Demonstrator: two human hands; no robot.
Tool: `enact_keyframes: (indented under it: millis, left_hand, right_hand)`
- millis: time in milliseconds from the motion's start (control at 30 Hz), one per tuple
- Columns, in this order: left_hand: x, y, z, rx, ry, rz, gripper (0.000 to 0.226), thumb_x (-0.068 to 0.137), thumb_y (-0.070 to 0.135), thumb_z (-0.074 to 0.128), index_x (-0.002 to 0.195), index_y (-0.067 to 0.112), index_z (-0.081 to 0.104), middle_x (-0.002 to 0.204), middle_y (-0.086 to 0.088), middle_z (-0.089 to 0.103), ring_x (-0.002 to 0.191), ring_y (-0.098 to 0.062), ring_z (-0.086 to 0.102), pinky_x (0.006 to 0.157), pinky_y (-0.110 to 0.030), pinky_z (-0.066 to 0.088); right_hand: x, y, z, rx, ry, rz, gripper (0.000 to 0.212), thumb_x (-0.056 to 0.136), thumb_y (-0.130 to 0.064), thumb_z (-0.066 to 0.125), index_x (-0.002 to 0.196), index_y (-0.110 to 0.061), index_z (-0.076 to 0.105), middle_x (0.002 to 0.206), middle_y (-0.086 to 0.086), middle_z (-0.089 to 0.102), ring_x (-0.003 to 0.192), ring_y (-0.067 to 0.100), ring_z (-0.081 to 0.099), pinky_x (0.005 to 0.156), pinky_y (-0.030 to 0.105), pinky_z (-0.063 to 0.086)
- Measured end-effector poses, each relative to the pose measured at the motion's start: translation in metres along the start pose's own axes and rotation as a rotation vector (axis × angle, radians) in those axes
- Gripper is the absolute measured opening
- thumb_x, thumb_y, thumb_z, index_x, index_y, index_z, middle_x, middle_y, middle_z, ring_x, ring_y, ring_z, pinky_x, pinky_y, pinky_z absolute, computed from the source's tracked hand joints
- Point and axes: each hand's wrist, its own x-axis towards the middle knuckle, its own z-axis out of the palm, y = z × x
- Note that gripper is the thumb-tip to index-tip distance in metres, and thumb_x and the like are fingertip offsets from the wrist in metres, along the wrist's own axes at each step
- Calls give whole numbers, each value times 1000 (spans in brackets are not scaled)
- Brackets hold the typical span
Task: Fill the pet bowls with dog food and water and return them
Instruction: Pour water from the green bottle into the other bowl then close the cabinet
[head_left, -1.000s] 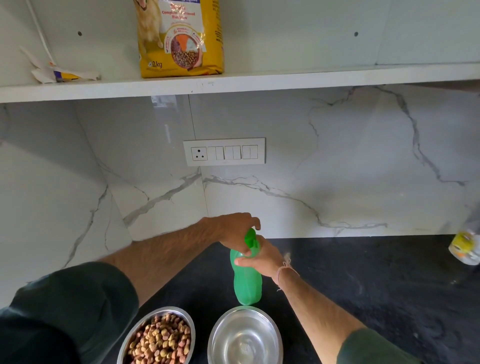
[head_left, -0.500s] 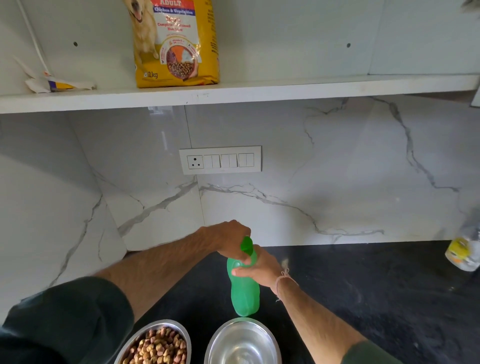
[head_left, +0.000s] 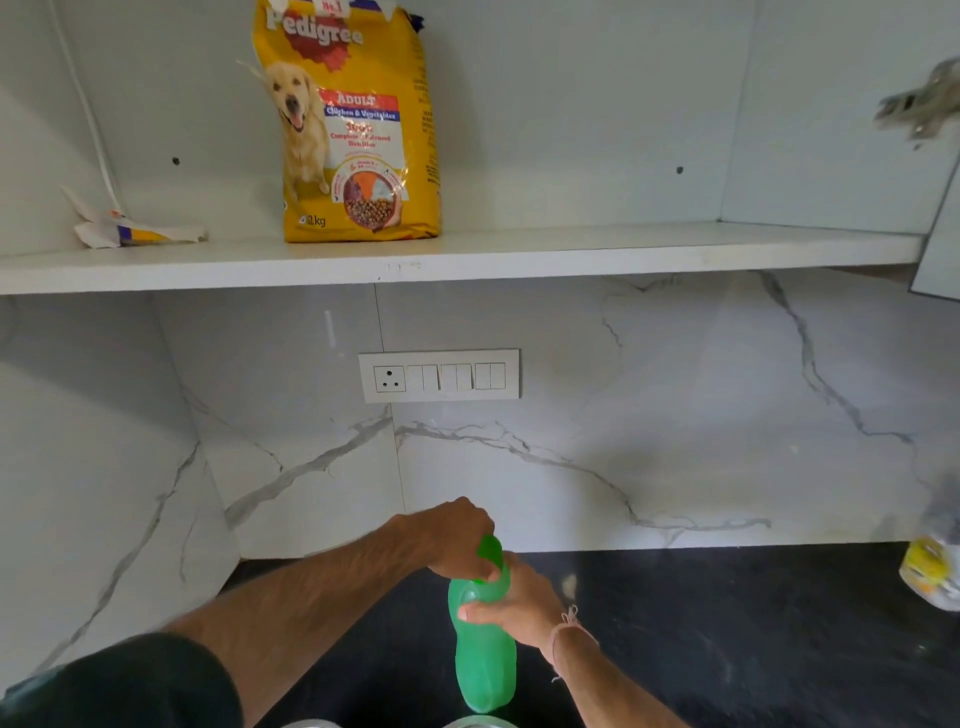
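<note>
A green plastic water bottle (head_left: 485, 660) stands upright on the black counter (head_left: 727, 623). My right hand (head_left: 514, 608) grips its upper body from the right. My left hand (head_left: 457, 540) curls over its green cap (head_left: 491, 551) at the top. Only thin slivers of the two steel bowls' rims (head_left: 478, 721) show at the bottom edge; their contents are out of view. The yellow dog food bag (head_left: 353, 130) stands upright on the white shelf (head_left: 571, 249) above.
A crumpled paper wrapper (head_left: 130, 231) lies at the shelf's left end. A switch panel (head_left: 439, 375) sits on the marble wall. A blurred clear bottle with a yellow label (head_left: 932, 571) stands at the right edge. A cabinet door edge (head_left: 935, 249) hangs at upper right.
The view has tilted upward, so the bowls have slid almost out of frame and the whole bag shows. Both hands stay on the green bottle and its cap.
</note>
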Motion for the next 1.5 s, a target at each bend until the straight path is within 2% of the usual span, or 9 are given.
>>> enact_keyframes:
  millis: [233,467,733,833,967,1067,1167,1300,1500]
  left_hand:
    - [0,-2,7,-21,44,5,52,92,54,63,123,13,65,116,-4,70,101,-21,67,87,-31,56]
    - [3,-3,17,-90,117,8,48,93,46,68,129,14,62,122,-5,65,96,-13,57,79,-21,44]
    - [-4,-8,41,-190,229,-8,55,91,51,66,137,24,50,127,-1,56,103,-13,53,84,-23,47]
    - [-12,-3,52,-272,289,-36,63,91,44,68,145,24,42,131,-1,53,108,-15,53,84,-23,47]
    - [-26,1,41,-355,403,-55,67,86,44,73,144,23,47,124,2,58,105,-13,59,87,-26,57]
    - [-43,6,15,-444,532,-55,68,79,48,77,137,25,50,117,3,63,97,-11,64,80,-28,61]
    - [-64,18,-22,-451,659,-28,67,78,48,80,133,24,51,105,2,66,88,-11,65,76,-28,60]
    - [-93,38,-73,-524,813,22,63,81,44,81,132,23,49,89,12,60,78,1,61,61,-11,48]
    - [-134,74,-131,-601,1025,153,70,84,52,76,137,17,46,111,4,61,93,2,59,72,-14,53]
  right_hand:
    - [1,0,2,-2,0,-6,63,57,-57,86,112,-37,62,105,-19,71,95,6,69,88,26,59]
    - [0,-3,-3,-12,-17,-16,56,61,-52,86,110,-38,62,104,-19,70,95,4,68,82,20,56]
    - [-2,-6,-6,-40,-47,-44,54,61,-52,85,108,-39,63,100,-18,72,94,6,70,89,32,61]
    - [-4,-9,-4,-38,-32,-22,73,56,-51,88,121,-35,58,101,-18,72,95,5,70,89,32,61]
    - [-20,-12,-14,50,-77,-31,120,53,-48,95,148,-27,25,116,-15,66,108,7,65,93,27,56]
    - [-40,-15,-26,59,-71,-100,108,53,-45,96,140,-33,34,123,-14,60,113,8,63,97,38,57]
    - [-61,-22,-37,41,-56,-151,95,63,-35,95,136,-32,35,122,-15,57,111,3,59,91,25,54]
    - [-84,-36,-50,60,56,-228,84,67,-45,90,133,-30,40,117,-14,63,107,3,64,92,33,58]
    - [-122,-101,-91,190,220,-414,71,72,-45,90,129,-31,51,114,-17,69,102,-2,67,85,21,56]
